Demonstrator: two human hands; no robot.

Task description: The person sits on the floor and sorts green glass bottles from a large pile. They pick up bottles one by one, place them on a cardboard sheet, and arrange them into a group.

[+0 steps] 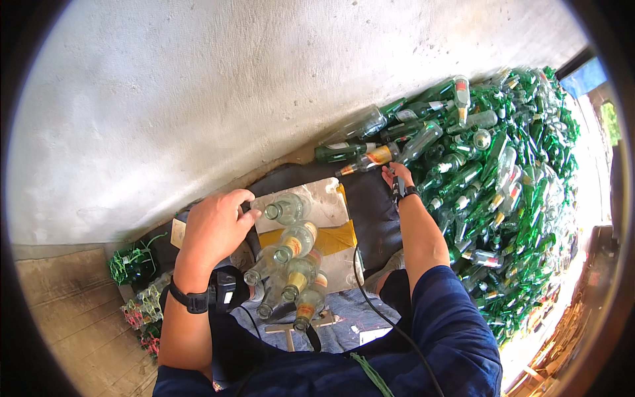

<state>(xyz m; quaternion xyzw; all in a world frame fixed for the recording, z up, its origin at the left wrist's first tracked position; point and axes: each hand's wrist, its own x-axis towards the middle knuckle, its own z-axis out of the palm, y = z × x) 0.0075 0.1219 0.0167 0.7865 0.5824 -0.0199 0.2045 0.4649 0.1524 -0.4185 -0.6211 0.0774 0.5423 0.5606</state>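
Dark blue shirt nearest. Just beyond, clear glass bottles lie clustered on a pale board with a yellow strip, necks toward the near left. Left hand at board's far left corner, fingers curled, thumb apart, nothing between. Right hand farther right, by the near end of a clear bottle at the pile of mostly green bottles; can't tell if fingers pinch it.
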